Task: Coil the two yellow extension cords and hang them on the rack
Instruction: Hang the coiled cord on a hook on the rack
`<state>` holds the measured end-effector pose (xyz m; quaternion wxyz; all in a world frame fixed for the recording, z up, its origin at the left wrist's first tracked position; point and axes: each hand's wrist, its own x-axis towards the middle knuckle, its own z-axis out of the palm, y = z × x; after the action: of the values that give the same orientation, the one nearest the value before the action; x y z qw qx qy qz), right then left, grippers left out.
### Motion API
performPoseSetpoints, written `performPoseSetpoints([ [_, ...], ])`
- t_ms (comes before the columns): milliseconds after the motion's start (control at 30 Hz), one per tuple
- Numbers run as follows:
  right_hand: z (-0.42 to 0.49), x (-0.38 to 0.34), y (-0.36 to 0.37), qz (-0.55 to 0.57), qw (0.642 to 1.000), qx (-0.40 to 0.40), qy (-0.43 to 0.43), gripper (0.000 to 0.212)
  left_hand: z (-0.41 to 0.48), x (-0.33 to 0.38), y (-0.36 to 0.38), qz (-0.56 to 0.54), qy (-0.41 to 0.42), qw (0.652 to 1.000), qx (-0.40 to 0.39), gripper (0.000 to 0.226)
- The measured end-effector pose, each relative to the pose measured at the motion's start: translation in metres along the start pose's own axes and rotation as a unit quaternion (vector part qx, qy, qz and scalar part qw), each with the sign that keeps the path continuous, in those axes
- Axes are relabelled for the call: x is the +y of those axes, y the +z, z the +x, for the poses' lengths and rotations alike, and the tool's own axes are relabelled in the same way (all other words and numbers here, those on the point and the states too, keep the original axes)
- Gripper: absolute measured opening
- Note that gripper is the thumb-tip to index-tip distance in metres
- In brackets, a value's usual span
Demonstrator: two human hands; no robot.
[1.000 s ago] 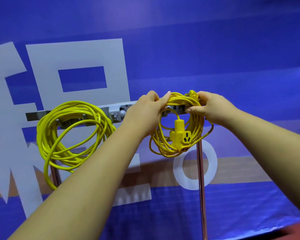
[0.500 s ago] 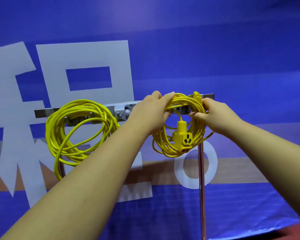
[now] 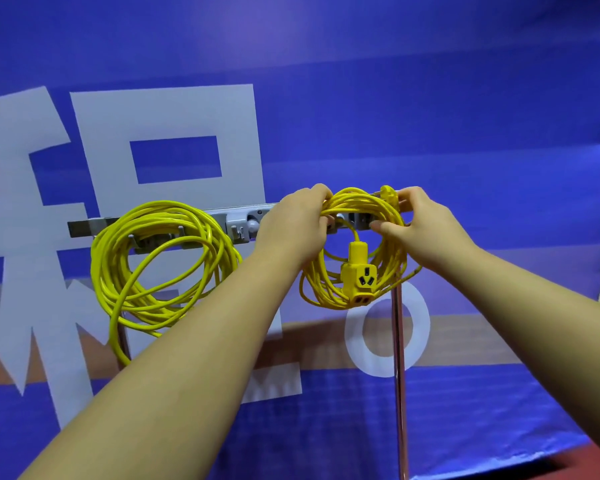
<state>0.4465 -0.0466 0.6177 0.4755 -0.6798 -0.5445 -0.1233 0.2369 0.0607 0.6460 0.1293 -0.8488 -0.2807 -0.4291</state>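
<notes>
One coiled yellow cord [image 3: 160,261] hangs from hooks on the left part of the grey rack bar [image 3: 236,225]. A second coiled yellow cord [image 3: 326,289] is at the bar's right part, its yellow socket block [image 3: 359,275] dangling in the middle of the coil. My left hand [image 3: 291,226] grips the top left of this coil against the bar. My right hand [image 3: 420,230] grips its top right, just under the yellow plug [image 3: 388,195]. Whether the coil sits on a hook is hidden by my hands.
A metal stand pole [image 3: 399,375] runs down under the rack's right end, another pole [image 3: 123,348] under the left. A blue banner [image 3: 430,116] with large pale characters fills the background. A strip of red floor [image 3: 568,462] shows at the bottom right.
The view has shifted a little, so the rack appears further right. Both hands stay on the top of the right coil at the bar.
</notes>
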Motion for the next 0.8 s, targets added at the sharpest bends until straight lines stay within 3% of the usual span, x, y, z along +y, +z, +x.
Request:
performPoseSetpoints([
  [167, 0.002, -0.006, 0.004, 0.031, 0.999, 0.0, 0.021, 0.051, 0.006, -0.003, -0.004, -0.022, -0.015, 1.0, 0.01, 0.03],
  [333, 0.002, -0.003, 0.011, 0.062, 0.998, 0.01, 0.02, 0.037, -0.001, -0.006, -0.004, 0.066, 0.048, 0.996, 0.02, 0.012],
  [533, 0.003, 0.006, 0.012, 0.067, 0.997, 0.048, -0.001, 0.03, -0.014, -0.013, 0.008, 0.047, 0.104, 0.992, 0.058, 0.021],
  [700, 0.005, 0.008, 0.02, 0.124, 0.99, 0.073, 0.005, 0.033, -0.009, -0.005, 0.006, 0.019, 0.03, 0.998, 0.053, 0.018],
  [800, 0.007, 0.011, 0.024, 0.175, 0.981, 0.079, 0.019, 0.034, -0.004, -0.002, 0.007, -0.008, -0.02, 0.999, 0.028, 0.036],
])
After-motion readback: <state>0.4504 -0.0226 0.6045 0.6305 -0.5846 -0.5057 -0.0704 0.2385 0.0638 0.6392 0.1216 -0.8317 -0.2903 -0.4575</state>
